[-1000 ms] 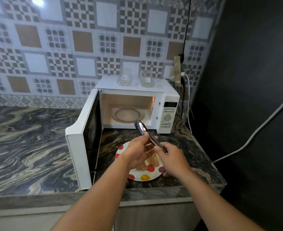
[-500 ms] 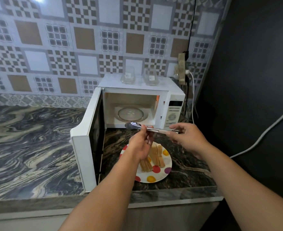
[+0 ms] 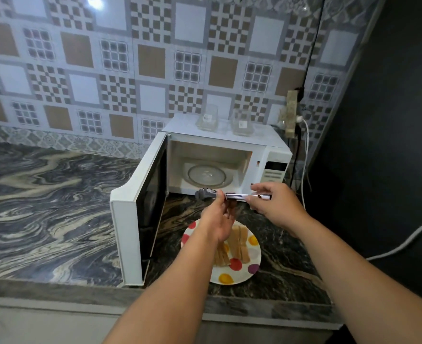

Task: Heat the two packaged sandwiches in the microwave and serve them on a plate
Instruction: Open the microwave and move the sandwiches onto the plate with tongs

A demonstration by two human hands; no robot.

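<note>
A white plate (image 3: pixel 253 261) with coloured dots sits on the marble counter in front of the microwave (image 3: pixel 267 147). Unwrapped sandwich pieces (image 3: pixel 239 240) lie on it, partly hidden by my left wrist. Metal tongs (image 3: pixel 234 195) lie level above the counter between my hands. My left hand (image 3: pixel 218 219) pinches them near the head end. My right hand (image 3: pixel 272 202) grips the handle end. The microwave door (image 3: pixel 140 219) stands wide open to the left, and the glass turntable (image 3: pixel 210 175) inside holds nothing.
Two clear glasses (image 3: pixel 241 121) stand on top of the microwave. A wall socket with plugs and cables (image 3: pixel 292 112) is to its right. A dark wall and a grey cable (image 3: pixel 408 239) close off the right side. The marble counter (image 3: pixel 43 207) stretches left.
The tongs swung from pointing up and away to lying level across, and rose a little. My right hand moved right and up off the plate. The view shifted closer.
</note>
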